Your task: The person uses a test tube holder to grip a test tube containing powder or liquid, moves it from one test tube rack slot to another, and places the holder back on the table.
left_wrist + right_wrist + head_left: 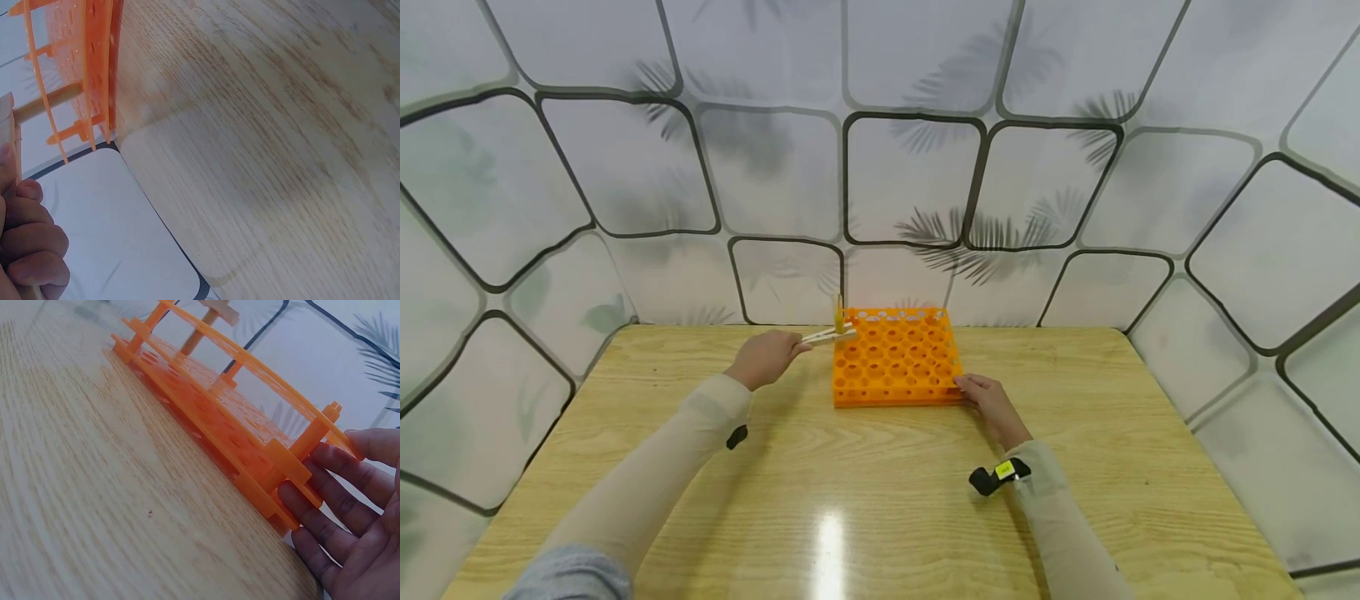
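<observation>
An orange test tube rack [895, 393] with rows of round holes stands on the table. My left hand [765, 358] grips a wooden test tube clamp [820, 337], whose jaws hold a test tube [839, 310] with yellowish contents. The tube stands upright at the rack's back left corner. In the left wrist view, the tube's lower part [53, 102] passes down through the rack's upper plate. My right hand [359, 512] holds the rack's front right corner, thumb at the top plate and fingers against the side.
The light wood table [910, 500] reaches around the rack, with a patterned wall covering [910, 175] behind it and on both sides. Small black devices [992, 477] are strapped to both wrists.
</observation>
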Available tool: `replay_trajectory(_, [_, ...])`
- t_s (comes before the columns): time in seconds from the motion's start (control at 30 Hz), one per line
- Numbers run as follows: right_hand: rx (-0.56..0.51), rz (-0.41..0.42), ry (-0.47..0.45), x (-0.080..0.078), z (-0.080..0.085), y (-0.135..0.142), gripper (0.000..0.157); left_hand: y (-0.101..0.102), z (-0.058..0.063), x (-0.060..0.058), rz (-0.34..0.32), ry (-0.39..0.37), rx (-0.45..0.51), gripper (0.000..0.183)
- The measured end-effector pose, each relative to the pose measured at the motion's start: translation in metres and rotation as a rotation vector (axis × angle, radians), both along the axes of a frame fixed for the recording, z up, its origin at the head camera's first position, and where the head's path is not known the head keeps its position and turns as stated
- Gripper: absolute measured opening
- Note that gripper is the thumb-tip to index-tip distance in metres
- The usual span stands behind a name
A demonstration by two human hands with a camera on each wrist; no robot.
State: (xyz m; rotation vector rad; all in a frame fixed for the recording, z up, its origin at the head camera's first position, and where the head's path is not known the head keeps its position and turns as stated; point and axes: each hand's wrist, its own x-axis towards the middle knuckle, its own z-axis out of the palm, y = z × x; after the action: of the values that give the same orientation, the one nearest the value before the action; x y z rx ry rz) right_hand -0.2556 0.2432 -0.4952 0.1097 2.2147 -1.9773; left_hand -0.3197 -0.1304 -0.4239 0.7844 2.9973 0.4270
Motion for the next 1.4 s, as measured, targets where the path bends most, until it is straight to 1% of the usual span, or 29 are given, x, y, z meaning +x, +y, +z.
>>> replay_trajectory(0.13, [0.006, 0.001, -0.001, 0.0, 0.0, 0.0, 0.033, 0.001, 0.002, 0.0, 0.01, 0.009, 0.011, 0.041])
replay_trajectory(0.3, [0.01, 0.007, 0.0, 0.0, 0.0, 0.0, 0.032, 0.001, 0.004, -0.001, 0.005, 0.034, 0.017, 0.041])
replay_trajectory(0.53, [0.003, -0.005, -0.009, 0.0, 0.0, -0.001, 0.025, 0.001, 0.006, -0.003, -0.001, 0.037, -0.01, 0.039])
replay_trajectory(0.7, [0.012, -0.005, -0.011, 0.001, 0.0, 0.0, 0.028, 0.001, 0.009, -0.003, -0.008, 0.05, -0.014, 0.039])
replay_trajectory(0.83, [0.012, 0.0, -0.012, 0.0, -0.001, 0.0, 0.031, 0.001, 0.011, -0.002, -0.007, 0.039, -0.007, 0.04])
replay_trajectory(0.97, [0.005, -0.004, -0.013, 0.0, 0.0, 0.0, 0.028, 0.0, 0.014, -0.002, -0.002, 0.02, 0.009, 0.039])
replay_trajectory(1.07, [0.004, -0.004, -0.011, 0.0, 0.0, 0.001, 0.026, 0.0, 0.016, -0.003, 0.001, 0.029, 0.006, 0.039])
replay_trajectory(1.2, [0.013, 0.007, -0.002, 0.0, 0.001, 0.001, 0.028, -0.001, 0.017, -0.004, 0.003, 0.049, -0.015, 0.04])
replay_trajectory(1.4, [-0.001, 0.011, -0.007, 0.002, 0.004, 0.0, 0.03, -0.001, 0.021, -0.002, 0.008, 0.045, -0.016, 0.04])
